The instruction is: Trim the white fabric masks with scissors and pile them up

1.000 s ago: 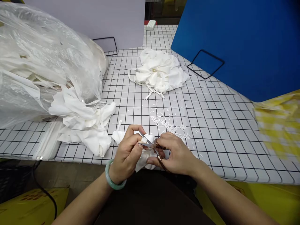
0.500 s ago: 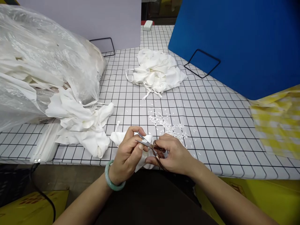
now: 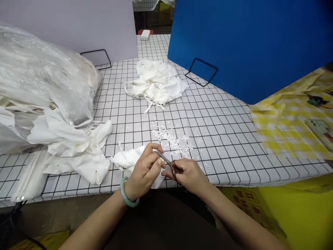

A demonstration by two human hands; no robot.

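My left hand (image 3: pixel 144 172), with a green bangle on its wrist, pinches a small white cloth piece (image 3: pixel 128 159) at the near edge of the gridded table (image 3: pixel 223 139). My right hand (image 3: pixel 188 175) is closed around small scissors (image 3: pixel 169 164), whose blades point up-left toward my left fingertips. Just beyond both hands, several tiny white snippets (image 3: pixel 173 140) lie scattered on the grid.
A big clear plastic bag of white cloth (image 3: pixel 44 86) fills the left, with loose white pieces (image 3: pixel 75 152) spilling from it. Another white cloth pile (image 3: pixel 156 83) lies farther back. A blue board (image 3: pixel 249 45) stands at the right, beside a yellow checked cloth (image 3: pixel 288 118) with a phone (image 3: pixel 321 129).
The view has swung to the right and slightly up, showing more of the yellow cloth. The scissor blades have closed from apart to together at the cloth; both hands stay at the table edge.
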